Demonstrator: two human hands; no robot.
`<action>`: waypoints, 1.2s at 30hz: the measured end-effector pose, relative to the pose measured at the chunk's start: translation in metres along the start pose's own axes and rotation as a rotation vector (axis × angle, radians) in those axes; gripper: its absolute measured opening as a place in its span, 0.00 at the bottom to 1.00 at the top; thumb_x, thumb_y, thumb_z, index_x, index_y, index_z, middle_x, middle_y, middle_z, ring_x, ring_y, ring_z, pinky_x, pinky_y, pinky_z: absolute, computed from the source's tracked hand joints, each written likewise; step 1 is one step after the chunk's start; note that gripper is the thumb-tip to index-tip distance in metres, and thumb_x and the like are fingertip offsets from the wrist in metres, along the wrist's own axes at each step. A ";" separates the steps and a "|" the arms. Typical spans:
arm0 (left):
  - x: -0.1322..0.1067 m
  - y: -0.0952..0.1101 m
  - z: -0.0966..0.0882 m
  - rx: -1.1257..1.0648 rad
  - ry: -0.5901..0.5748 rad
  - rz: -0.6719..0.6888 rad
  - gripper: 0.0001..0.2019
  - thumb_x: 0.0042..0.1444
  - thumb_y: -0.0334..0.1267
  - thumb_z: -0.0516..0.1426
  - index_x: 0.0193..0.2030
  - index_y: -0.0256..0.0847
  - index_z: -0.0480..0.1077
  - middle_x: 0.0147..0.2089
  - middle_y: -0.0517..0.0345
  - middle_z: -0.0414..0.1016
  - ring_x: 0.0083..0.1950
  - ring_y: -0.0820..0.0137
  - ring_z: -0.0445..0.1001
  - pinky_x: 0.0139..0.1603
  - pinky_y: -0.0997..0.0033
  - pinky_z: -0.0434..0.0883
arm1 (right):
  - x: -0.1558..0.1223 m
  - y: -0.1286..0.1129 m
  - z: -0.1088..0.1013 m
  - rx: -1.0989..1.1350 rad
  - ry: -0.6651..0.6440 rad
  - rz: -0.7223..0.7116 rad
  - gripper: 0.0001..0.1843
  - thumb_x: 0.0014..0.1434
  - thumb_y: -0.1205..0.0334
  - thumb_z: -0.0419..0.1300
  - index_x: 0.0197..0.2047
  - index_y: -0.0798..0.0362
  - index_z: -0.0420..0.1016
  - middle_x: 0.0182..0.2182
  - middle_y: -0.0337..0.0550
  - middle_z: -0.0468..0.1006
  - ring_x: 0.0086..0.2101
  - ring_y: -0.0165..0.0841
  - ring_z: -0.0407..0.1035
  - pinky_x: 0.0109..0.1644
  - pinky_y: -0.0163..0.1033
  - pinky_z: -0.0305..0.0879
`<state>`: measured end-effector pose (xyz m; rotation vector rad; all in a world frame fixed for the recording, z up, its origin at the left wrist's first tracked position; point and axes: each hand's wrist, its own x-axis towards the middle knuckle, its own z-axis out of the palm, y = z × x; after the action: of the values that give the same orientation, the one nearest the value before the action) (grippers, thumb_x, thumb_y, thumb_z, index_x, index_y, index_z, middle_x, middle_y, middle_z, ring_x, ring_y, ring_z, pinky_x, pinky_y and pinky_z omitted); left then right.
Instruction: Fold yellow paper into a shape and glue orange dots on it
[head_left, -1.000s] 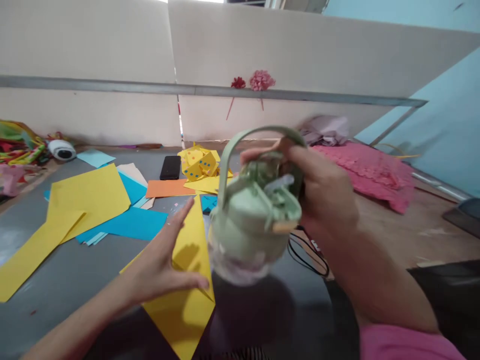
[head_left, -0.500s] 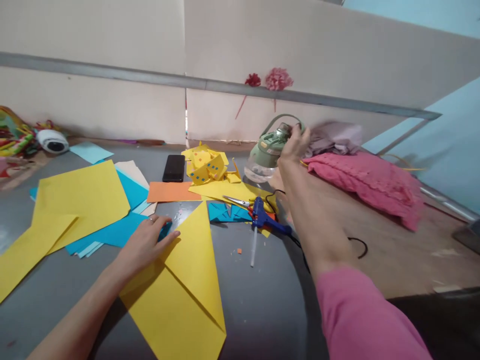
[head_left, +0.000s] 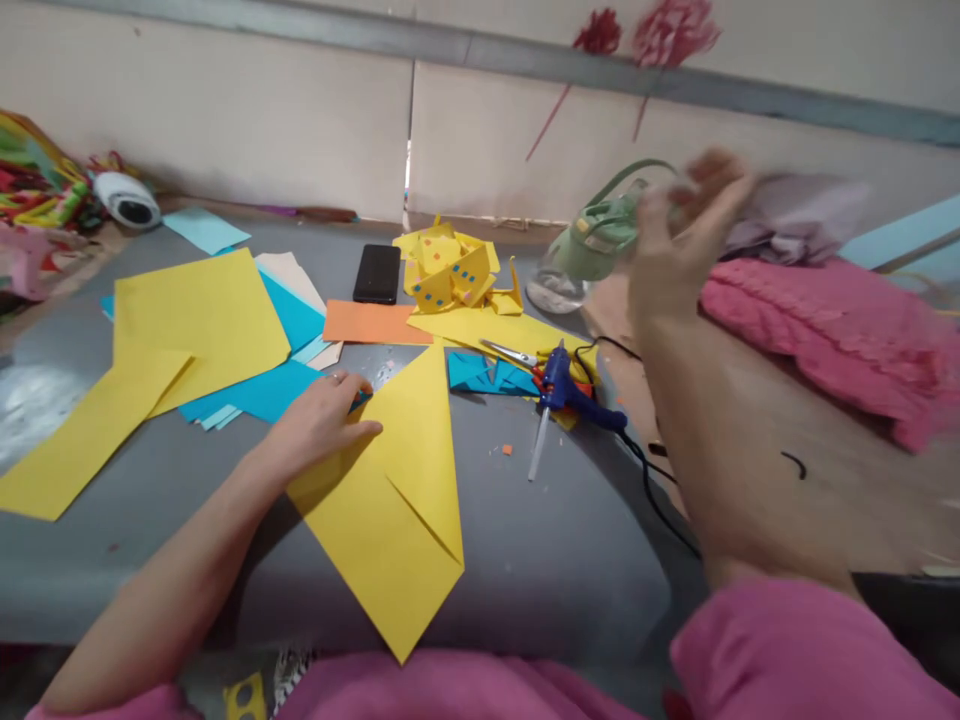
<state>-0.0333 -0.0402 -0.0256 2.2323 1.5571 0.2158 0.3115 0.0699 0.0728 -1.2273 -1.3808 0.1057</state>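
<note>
My left hand (head_left: pixel 324 424) rests on a folded sheet of yellow paper (head_left: pixel 405 500), its thumb stretched over the flap and its other fingers curled at the edge. A small blue thing (head_left: pixel 361 400) shows beneath those fingers; its kind I cannot make out. Raised at the right, my right hand (head_left: pixel 686 225) is blurred, fingers apart with nothing in them. Behind it stands a green-topped clear water bottle (head_left: pixel 592 235), partly covered by the hand. A blue glue gun (head_left: pixel 559 385) with a clear glue stick lies beside scissors (head_left: pixel 517 354) and a folded blue paper strip (head_left: pixel 487 373).
Yellow sheets (head_left: pixel 199 325) overlap blue paper (head_left: pixel 255 392) on the left. Farther back are a black phone (head_left: pixel 377 273), an orange strip (head_left: pixel 375 322) and a dotted yellow paper model (head_left: pixel 450 268). Pink cloth (head_left: pixel 832 330) lies right; the glue gun's cord (head_left: pixel 651 490) trails nearby.
My right hand has come away from the water bottle's top and opened. The view has tilted down. My left hand stays on the yellow paper.
</note>
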 end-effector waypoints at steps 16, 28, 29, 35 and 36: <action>-0.009 0.008 -0.014 -0.400 0.072 -0.189 0.34 0.48 0.51 0.64 0.58 0.35 0.65 0.56 0.41 0.75 0.52 0.58 0.76 0.46 0.64 0.72 | -0.189 -0.060 0.013 0.234 -0.944 0.650 0.27 0.48 0.59 0.67 0.51 0.51 0.64 0.28 0.33 0.73 0.30 0.32 0.72 0.35 0.38 0.67; -0.029 0.030 -0.057 -1.109 0.232 -0.134 0.20 0.43 0.49 0.70 0.40 0.39 0.80 0.41 0.53 0.84 0.46 0.61 0.82 0.48 0.63 0.78 | -0.154 -0.093 -0.016 0.296 -1.122 0.596 0.18 0.50 0.42 0.68 0.31 0.48 0.83 0.33 0.40 0.84 0.33 0.35 0.73 0.38 0.41 0.67; -0.029 0.029 -0.061 -1.109 0.274 -0.139 0.18 0.44 0.48 0.69 0.39 0.38 0.80 0.40 0.53 0.84 0.45 0.62 0.82 0.47 0.64 0.78 | -0.153 -0.092 -0.018 0.270 -1.107 0.573 0.18 0.50 0.41 0.68 0.29 0.48 0.83 0.31 0.39 0.83 0.31 0.33 0.72 0.36 0.40 0.66; -0.036 0.006 -0.079 -1.116 0.462 -0.165 0.12 0.47 0.42 0.67 0.37 0.38 0.79 0.35 0.58 0.83 0.39 0.68 0.82 0.43 0.68 0.79 | -0.149 -0.079 -0.044 0.107 -1.149 0.437 0.20 0.51 0.41 0.67 0.22 0.48 0.80 0.23 0.38 0.78 0.27 0.30 0.67 0.32 0.38 0.60; -0.037 0.002 -0.080 -1.117 0.477 -0.159 0.12 0.47 0.42 0.67 0.37 0.39 0.79 0.35 0.58 0.83 0.38 0.69 0.81 0.41 0.71 0.78 | -0.149 -0.076 -0.048 0.080 -1.143 0.428 0.21 0.52 0.40 0.66 0.23 0.48 0.79 0.24 0.38 0.79 0.28 0.31 0.68 0.33 0.39 0.60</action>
<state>-0.0734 -0.0561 0.0516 1.1986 1.2800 1.2759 0.2617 -0.0932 0.0389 -1.4276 -1.9819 1.3116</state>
